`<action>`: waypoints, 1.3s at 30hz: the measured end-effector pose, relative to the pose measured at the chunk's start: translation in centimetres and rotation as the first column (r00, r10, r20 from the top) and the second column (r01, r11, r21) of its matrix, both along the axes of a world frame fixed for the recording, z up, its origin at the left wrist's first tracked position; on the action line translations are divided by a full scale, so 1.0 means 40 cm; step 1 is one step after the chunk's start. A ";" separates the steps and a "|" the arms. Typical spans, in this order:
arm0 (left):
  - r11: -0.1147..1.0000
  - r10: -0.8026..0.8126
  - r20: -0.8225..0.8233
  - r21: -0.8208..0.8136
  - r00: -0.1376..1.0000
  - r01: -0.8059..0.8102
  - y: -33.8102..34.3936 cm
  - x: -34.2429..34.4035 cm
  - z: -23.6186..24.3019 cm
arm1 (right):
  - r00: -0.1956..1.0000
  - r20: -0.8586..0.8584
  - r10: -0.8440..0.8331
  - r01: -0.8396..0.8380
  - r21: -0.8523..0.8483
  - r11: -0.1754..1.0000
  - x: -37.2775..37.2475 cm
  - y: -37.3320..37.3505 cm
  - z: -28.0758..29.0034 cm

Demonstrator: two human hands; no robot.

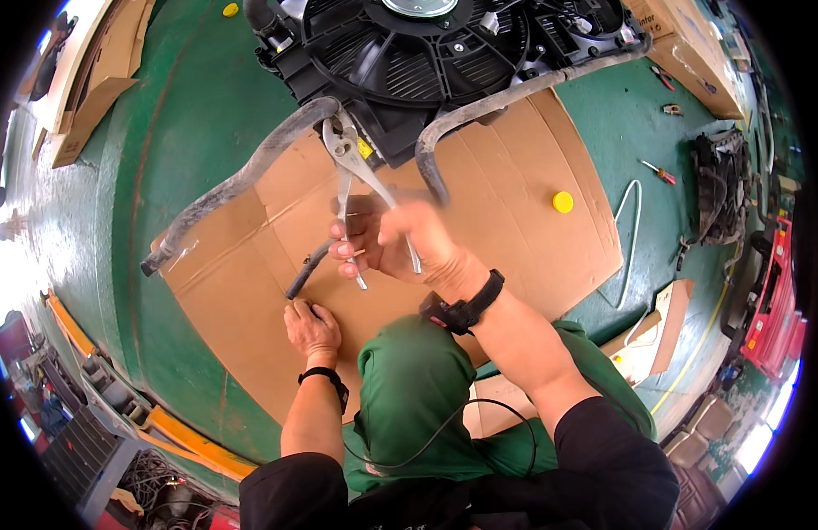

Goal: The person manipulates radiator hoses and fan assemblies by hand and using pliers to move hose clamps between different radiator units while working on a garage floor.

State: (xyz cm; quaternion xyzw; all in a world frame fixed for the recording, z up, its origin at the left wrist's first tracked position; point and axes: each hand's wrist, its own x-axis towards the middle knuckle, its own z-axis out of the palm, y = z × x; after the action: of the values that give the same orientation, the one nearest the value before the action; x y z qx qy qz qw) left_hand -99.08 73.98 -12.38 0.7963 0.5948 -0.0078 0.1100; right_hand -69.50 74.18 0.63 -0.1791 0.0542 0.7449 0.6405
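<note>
The right hand [409,243] has its grip tight around the handles of the silver pliers [356,177]. The pliers' tip bites the grey hose [250,172] beside the black fan [418,53]. The left hand [311,329] presses on the cardboard [515,230], fingers touching a short black hose [307,269].

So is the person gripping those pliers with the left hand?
No, the right hand holds the pliers by their handles, while the left hand rests on the cardboard at a short black hose.
</note>
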 end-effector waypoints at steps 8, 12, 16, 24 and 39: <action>1.000 -0.011 -0.009 -0.011 1.000 0.011 0.000 -0.012 -0.002 | 0.980 0.195 0.039 -0.022 -0.086 0.996 -0.005 0.002 0.000; 1.000 -0.004 -0.020 -0.020 1.000 0.003 0.005 -0.005 -0.003 | 0.999 0.028 -0.022 0.023 -0.036 0.999 -0.007 -0.006 -0.028; 0.999 -0.009 -0.029 -0.033 1.000 0.008 -0.002 -0.009 -0.014 | 0.999 0.026 -0.024 0.026 -0.066 0.997 -0.014 -0.002 -0.038; 0.999 -0.021 -0.038 -0.048 0.999 0.019 0.000 -0.001 0.005 | 0.991 0.122 -0.047 0.055 -0.059 0.997 -0.034 0.002 -0.060; 1.000 -0.027 -0.060 -0.014 0.998 0.026 -0.002 -0.013 -0.010 | 0.979 -0.177 -0.098 0.110 0.059 0.992 -0.039 0.003 -0.090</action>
State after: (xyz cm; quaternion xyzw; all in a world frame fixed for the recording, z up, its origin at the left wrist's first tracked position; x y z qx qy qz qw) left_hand -99.61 73.90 -12.78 0.8027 0.5872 -0.0372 0.0972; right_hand -71.07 74.30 -2.97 -0.0880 0.0936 0.7245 0.6772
